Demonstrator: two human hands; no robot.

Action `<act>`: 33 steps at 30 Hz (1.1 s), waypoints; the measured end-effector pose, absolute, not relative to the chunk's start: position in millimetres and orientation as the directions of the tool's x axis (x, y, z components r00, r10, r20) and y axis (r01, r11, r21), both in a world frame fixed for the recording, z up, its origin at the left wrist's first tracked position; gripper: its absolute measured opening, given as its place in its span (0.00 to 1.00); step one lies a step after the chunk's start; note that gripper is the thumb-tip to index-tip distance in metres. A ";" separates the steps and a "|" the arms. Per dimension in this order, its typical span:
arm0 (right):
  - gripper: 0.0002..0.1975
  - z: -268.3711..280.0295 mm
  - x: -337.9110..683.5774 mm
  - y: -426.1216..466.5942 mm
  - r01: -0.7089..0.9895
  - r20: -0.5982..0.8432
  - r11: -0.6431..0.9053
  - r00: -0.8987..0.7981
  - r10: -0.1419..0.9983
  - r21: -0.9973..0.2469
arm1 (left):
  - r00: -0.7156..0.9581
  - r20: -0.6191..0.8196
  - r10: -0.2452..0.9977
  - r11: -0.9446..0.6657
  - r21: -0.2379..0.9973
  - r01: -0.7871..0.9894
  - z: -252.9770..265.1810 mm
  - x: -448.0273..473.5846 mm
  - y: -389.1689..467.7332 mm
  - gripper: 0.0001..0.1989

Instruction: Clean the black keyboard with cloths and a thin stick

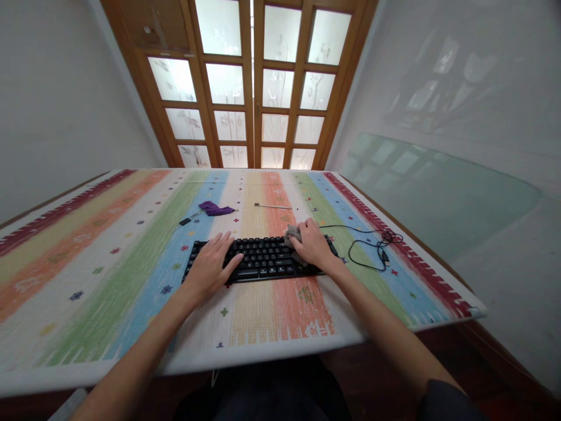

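A black keyboard (263, 257) lies across the striped cloth in front of me. My left hand (213, 260) rests on its left end, fingers stretched out and thumb spread over the keys. Bunched in my right hand (312, 242) is a grey cloth (292, 235), pressed against the keys on the right side. My fingers are closed round the cloth, and the palm hides part of it and the keys beneath.
Beyond the keyboard lie a purple cloth (215, 209), a thin brush (272, 206) and a small black-handled tool (186, 221). The keyboard's black cable (368, 242) coils to the right. The striped tablecloth (109, 280) covers the table, with wooden glazed doors (254, 88) behind.
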State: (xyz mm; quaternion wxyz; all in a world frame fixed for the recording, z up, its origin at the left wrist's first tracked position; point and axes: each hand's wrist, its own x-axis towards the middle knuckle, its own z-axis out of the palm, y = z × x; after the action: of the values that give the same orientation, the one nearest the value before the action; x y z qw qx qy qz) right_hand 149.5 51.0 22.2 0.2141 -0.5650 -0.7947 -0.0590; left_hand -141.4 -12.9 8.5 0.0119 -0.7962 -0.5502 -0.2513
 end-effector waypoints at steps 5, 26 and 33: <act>0.11 8.3 137.8 46.4 0.922 0.365 0.372 -0.311 0.877 -0.108 | 0.384 0.297 0.874 -0.450 0.196 0.871 3.7 -116.2 7.1 0.33; 0.17 12.3 145.8 52.6 0.857 0.249 0.490 -0.445 0.860 -0.163 | 0.466 0.204 0.861 -0.476 -0.004 0.880 -1.7 -111.8 6.8 0.59; 0.13 5.6 154.0 57.2 0.813 0.263 0.534 -0.476 0.839 -0.232 | 0.474 0.234 0.849 -0.486 -0.006 0.874 -4.7 -113.2 8.4 0.57</act>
State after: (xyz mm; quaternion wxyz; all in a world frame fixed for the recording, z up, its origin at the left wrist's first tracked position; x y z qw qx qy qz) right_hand 154.0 57.2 5.6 0.1740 -0.4814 -0.8582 0.0375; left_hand -113.2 8.4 -4.7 0.0623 -0.8562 -0.5030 -0.1001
